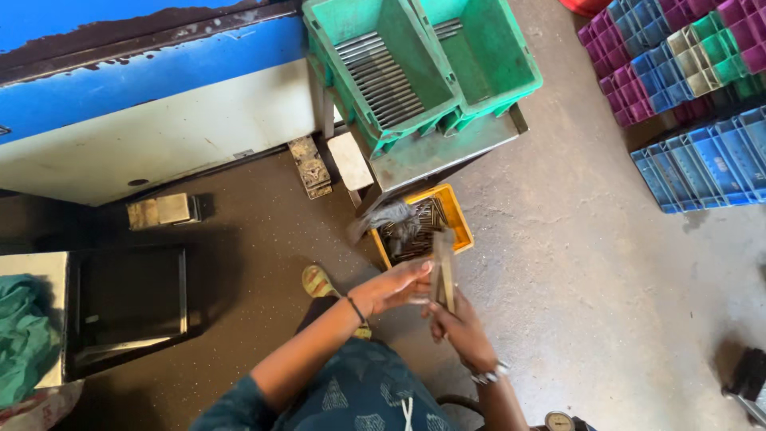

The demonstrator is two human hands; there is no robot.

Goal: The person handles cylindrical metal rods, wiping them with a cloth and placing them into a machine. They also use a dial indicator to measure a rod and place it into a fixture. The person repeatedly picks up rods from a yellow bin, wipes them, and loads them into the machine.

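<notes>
Head view: both your hands meet on a slim grey metal rod [444, 271] just below the middle of the frame.

Your left hand [396, 286] reaches across, fingers curled round the rod's lower part, while your right hand [460, 327] clasps it from beneath, so the rod stands nearly upright between them. Directly above it sits the yellow plastic crate of dark metal rods [456, 212], within easy reach on the floor. Higher up, two green plastic crates [479, 72] rest on a grey metal stand [435, 148], one holding more rods in a row.
</notes>
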